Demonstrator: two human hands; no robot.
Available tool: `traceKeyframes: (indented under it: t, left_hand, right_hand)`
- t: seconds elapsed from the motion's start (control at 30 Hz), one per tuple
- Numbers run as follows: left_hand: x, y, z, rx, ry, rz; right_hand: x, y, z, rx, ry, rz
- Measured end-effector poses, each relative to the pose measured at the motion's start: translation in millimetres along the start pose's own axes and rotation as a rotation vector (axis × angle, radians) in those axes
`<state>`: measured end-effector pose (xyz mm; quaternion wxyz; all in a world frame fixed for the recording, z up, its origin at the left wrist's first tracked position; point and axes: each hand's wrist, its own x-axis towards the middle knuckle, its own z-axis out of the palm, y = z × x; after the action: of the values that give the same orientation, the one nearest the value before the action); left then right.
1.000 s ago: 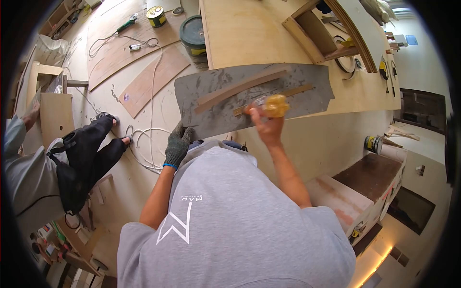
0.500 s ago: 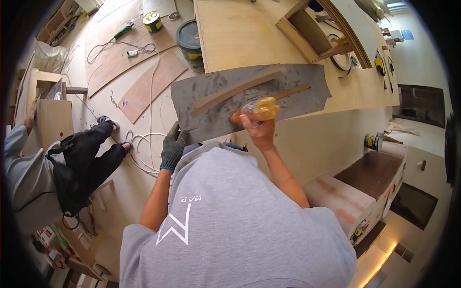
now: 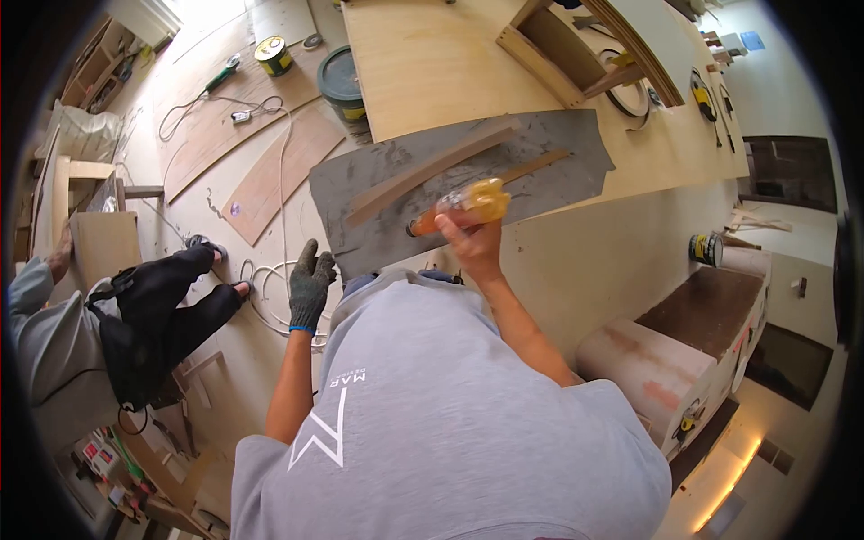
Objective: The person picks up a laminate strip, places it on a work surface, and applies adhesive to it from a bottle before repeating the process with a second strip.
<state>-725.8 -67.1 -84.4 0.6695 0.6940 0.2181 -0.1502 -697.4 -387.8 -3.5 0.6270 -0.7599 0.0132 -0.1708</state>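
Observation:
My right hand (image 3: 474, 249) grips a clear plastic bottle (image 3: 461, 206) with orange and yellow at its ends; motion blurs it, so its contents are hard to make out. The bottle is tilted above a stained grey sheet (image 3: 364, 245). Across that sheet lie a long brown wood strip (image 3: 423, 175) and a thinner strip (image 3: 537, 166). In a dark knitted glove, my left hand (image 3: 310, 292) is off the sheet's left edge, fingers apart and holding nothing.
A pale plywood board (image 3: 414, 67) extends under and beyond the sheet. To the left stand a green-lidded bucket (image 3: 340, 79) and a small tin (image 3: 272, 56). A cable (image 3: 286, 162) crosses the floor. Another person (image 3: 148, 306) is at far left, near a wooden cabinet (image 3: 106, 247).
My left hand has moved left and down off the sheet's edge, its fingers spreading. The bottle has shifted slightly left in my right hand.

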Motion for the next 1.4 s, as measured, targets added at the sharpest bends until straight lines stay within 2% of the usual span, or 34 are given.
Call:
traceKeyframes:
  t: [0.07,0.23,0.37,0.47,0.5,0.57,0.63,0.73,0.83,0.9,0.97,1.0,1.1,1.2,1.23,1.3,1.4]
  left_hand:
    - [2,-9,-8,-0.021,0.028,0.041]
    - [2,-18,-23,-0.023,0.093,-0.016]
    - [2,-19,-24,0.004,0.075,-0.019]
    - [2,-19,-21,0.007,0.073,-0.005]
    - [1,-17,-21,0.003,0.07,-0.001]
    - [0,-14,-18,-0.008,0.065,0.009]
    - [0,-13,-17,0.007,0.073,-0.003]
    - [1,-15,-15,-0.012,0.084,0.004]
    - [-6,-13,-21,0.002,0.111,0.006]
    - [-8,-11,-21,0.007,0.119,-0.001]
    - [-10,-13,-24,-0.004,0.124,-0.017]
    - [-10,-14,-23,0.003,0.117,-0.015]
    - [-10,-15,-23,0.017,0.105,-0.018]
    - [-2,-15,-15,-0.003,0.094,-0.006]
    - [-1,-13,-13,-0.007,0.09,0.008]
    - [-8,-10,-15,0.001,0.1,0.004]
    - [-7,-2,-10,-0.006,0.104,-0.011]
  right_hand:
    - [18,-30,-17,0.193,0.17,0.164]
    - [72,21,-133,-0.101,0.512,-0.092]
    - [79,48,-151,-0.16,0.456,-0.071]
    - [71,55,-131,-0.218,0.411,-0.048]
    - [65,55,-118,-0.129,0.391,-0.032]
    - [43,32,-93,-0.057,0.185,0.217]
    - [24,30,-54,0.016,0.152,0.072]
    - [22,5,-37,0.151,0.11,0.116]
    - [54,9,-81,0.081,0.265,0.105]
    - [73,36,-121,-0.055,0.37,-0.018]
    - [81,63,-141,-0.127,0.411,-0.016]
    - [83,62,-142,-0.163,0.431,-0.014]
    - [59,56,-116,-0.133,0.271,0.037]
    - [33,25,-71,0.03,0.287,0.062]
    - [36,21,-78,-0.027,0.217,0.022]
    - [58,25,-102,0.092,0.413,0.046]
    - [99,48,-165,0.036,0.507,-0.049]
